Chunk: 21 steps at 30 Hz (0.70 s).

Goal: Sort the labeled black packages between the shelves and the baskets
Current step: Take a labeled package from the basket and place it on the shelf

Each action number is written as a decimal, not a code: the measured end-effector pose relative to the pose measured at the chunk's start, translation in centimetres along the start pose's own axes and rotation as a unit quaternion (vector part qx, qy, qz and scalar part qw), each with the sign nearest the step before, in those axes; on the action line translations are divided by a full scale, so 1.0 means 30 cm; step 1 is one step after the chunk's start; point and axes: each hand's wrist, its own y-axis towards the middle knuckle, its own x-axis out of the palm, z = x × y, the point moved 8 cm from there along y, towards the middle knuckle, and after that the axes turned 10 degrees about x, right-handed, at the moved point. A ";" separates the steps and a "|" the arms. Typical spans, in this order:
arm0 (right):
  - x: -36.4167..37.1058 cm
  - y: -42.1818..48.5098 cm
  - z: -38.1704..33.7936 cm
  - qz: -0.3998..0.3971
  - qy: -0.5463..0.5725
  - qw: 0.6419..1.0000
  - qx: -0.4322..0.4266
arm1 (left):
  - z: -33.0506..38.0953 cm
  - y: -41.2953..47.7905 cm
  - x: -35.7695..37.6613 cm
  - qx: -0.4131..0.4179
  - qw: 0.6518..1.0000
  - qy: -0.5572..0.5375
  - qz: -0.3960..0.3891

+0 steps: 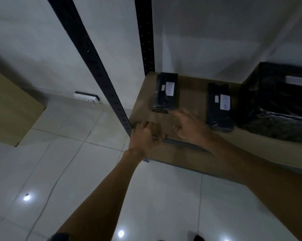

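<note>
- the brown board shelf (190, 87) of a black slotted metal rack (94, 66) carries three wrapped things.
- a small oblong black package (165, 93) with a white handwritten label lies near the shelf's back left corner. a second small black package (219, 106), also labeled, lies toward the middle. a large black wrapped box (279, 101) with a white label stands at the right edge.
- the right hand (190, 126) is over the shelf with its fingers spread and empty, just in front of the small oblong black package; blur hides whether the fingertips touch it.
- the left hand (145, 136) is at the shelf's front left corner with its fingers curled by the front edge. i cannot tell whether it grips the edge or only rests there.
- neither hand holds a package, so this looks like a reach for the left one.
- progress is hard to gauge: all three packages lie on the shelf and no basket is in view. most of the sorting seems to be left.
- a tan cardboard box (11, 108) stands on the white tiled floor (77, 171) left of the rack.
</note>
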 end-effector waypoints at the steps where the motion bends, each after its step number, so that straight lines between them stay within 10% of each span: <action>1: 0.004 0.040 -0.016 0.013 -0.013 1.000 -0.008 | -0.018 0.003 0.015 0.011 1.000 0.014 0.019; 14: 0.030 0.137 0.025 0.163 -0.072 0.983 0.053 | -0.038 0.005 0.049 0.062 0.989 0.094 0.097; 21: 0.013 0.163 0.082 0.065 0.112 0.987 0.092 | -0.035 -0.004 0.064 0.061 0.989 0.103 0.086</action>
